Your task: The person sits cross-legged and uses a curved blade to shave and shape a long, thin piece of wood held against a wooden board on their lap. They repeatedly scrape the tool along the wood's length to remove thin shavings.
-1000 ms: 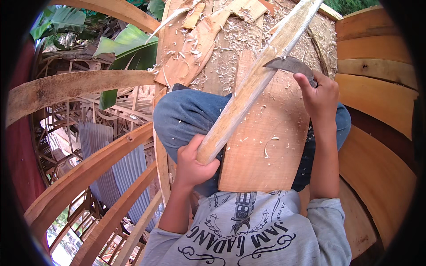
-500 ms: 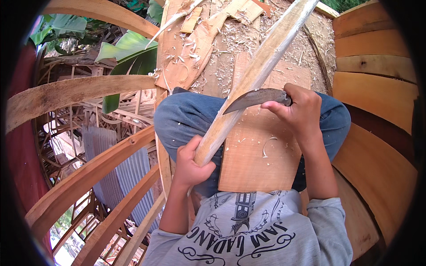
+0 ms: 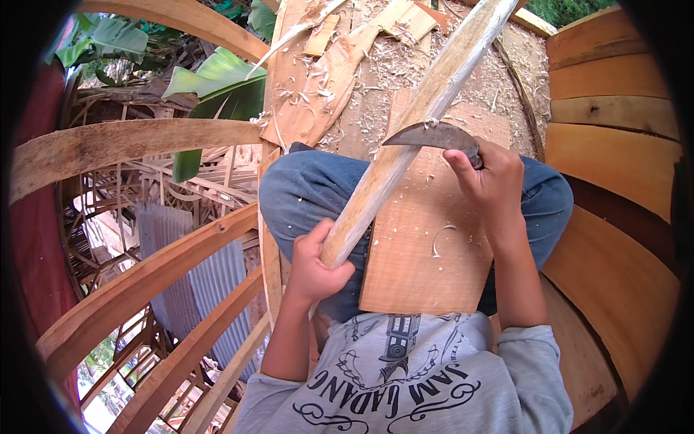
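Observation:
A long pale wooden pole [image 3: 405, 141] slants from my lap toward the far right. My left hand [image 3: 319, 262] is wrapped round its near end. In my right hand [image 3: 495, 177] is a knife with a curved dark blade [image 3: 432, 135]; the fist closes round its handle, which is mostly hidden, and the thumb lies toward the blade. The blade crosses the top of the pole, with a small curl of shaving [image 3: 431, 123] at its far edge. Beneath the pole a flat wooden board [image 3: 426, 253] rests across my lap, with a few shavings on it.
Wood shavings and offcuts [image 3: 318, 101] cover the plank floor [image 3: 361, 79] ahead. Curved plank walls [image 3: 611, 155] rise on the right. Wooden rails [image 3: 144, 148] run along the left, with a banana leaf [image 3: 224, 90] and corrugated sheets [image 3: 220, 289] beyond them.
The knife blade has moved away from me along the pole, and a shaving now shows at its edge. My left hand keeps its hold on the near end.

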`<state>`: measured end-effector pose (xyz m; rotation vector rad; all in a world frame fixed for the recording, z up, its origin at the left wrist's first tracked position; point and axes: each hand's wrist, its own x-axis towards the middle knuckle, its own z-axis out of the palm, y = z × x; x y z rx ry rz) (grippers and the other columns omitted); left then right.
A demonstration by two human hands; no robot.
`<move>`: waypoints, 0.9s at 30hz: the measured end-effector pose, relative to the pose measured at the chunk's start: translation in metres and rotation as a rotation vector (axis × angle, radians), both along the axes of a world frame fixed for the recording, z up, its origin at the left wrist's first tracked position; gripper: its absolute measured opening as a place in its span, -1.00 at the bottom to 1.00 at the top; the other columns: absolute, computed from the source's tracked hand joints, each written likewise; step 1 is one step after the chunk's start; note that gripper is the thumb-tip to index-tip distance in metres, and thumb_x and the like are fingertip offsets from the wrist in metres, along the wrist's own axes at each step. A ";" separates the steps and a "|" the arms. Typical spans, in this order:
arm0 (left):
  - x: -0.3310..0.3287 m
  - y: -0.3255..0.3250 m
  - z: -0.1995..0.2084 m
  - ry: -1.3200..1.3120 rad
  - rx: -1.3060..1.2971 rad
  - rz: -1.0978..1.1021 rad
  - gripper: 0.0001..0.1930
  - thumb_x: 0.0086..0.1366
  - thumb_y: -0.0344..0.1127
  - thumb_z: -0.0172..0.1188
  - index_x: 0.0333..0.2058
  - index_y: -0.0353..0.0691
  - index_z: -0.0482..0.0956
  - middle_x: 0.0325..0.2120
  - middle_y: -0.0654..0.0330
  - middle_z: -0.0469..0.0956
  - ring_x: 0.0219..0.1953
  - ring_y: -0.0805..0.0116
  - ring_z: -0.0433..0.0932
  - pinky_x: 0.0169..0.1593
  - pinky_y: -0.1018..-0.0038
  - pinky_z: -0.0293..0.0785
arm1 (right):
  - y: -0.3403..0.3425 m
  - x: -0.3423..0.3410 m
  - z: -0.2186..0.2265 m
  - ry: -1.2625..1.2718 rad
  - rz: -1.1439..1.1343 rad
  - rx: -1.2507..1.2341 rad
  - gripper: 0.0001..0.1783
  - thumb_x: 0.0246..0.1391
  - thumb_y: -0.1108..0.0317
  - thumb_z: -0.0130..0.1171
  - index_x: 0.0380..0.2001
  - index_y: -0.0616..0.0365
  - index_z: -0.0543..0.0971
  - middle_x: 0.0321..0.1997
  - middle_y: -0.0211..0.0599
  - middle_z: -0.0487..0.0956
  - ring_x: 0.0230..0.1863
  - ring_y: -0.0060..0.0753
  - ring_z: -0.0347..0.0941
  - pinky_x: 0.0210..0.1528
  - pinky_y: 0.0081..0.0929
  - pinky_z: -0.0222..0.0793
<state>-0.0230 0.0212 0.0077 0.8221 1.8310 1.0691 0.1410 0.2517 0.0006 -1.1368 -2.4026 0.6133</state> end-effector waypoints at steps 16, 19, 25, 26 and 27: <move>0.004 0.003 0.002 0.081 -0.001 -0.005 -0.75 -0.21 -0.56 0.06 -0.42 -0.32 0.41 -0.67 0.41 0.34 -0.59 0.70 0.28 -0.51 0.69 0.17 | -0.013 -0.004 0.003 0.074 0.288 -0.030 -0.43 -0.03 -0.11 0.25 -0.74 0.18 0.42 -0.74 -0.16 0.42 -0.73 -0.13 0.38 -0.65 -0.31 0.25; 0.005 0.003 0.003 0.072 -0.011 0.004 -0.75 -0.21 -0.56 0.06 -0.42 -0.32 0.41 -0.68 0.41 0.34 -0.60 0.69 0.27 -0.51 0.69 0.17 | 0.008 0.002 0.002 0.069 0.052 -0.207 -0.46 -0.04 -0.12 0.24 -0.70 0.16 0.45 -0.73 -0.19 0.42 -0.71 -0.14 0.41 -0.64 -0.31 0.27; 0.004 0.001 0.001 0.057 0.007 -0.008 -0.73 -0.22 -0.56 0.07 -0.41 -0.32 0.42 -0.68 0.40 0.34 -0.61 0.69 0.27 -0.51 0.68 0.19 | -0.013 -0.001 0.006 0.088 0.306 -0.030 -0.43 0.00 -0.07 0.24 -0.74 0.24 0.45 -0.78 -0.09 0.39 -0.73 -0.10 0.37 -0.65 -0.31 0.23; 0.003 0.001 0.001 0.053 0.011 -0.011 -0.73 -0.22 -0.56 0.07 -0.40 -0.33 0.42 -0.68 0.40 0.34 -0.61 0.69 0.27 -0.51 0.68 0.20 | -0.012 0.000 0.004 0.123 0.268 -0.047 -0.42 0.01 -0.07 0.24 -0.75 0.25 0.44 -0.78 -0.08 0.38 -0.74 -0.09 0.36 -0.65 -0.31 0.22; 0.003 0.001 0.001 0.048 0.015 -0.014 -0.72 -0.22 -0.56 0.08 -0.40 -0.33 0.42 -0.68 0.40 0.34 -0.61 0.69 0.28 -0.51 0.68 0.20 | -0.010 0.001 0.002 0.157 0.230 -0.065 -0.41 0.02 -0.06 0.23 -0.76 0.26 0.43 -0.79 -0.06 0.37 -0.74 -0.09 0.35 -0.65 -0.30 0.21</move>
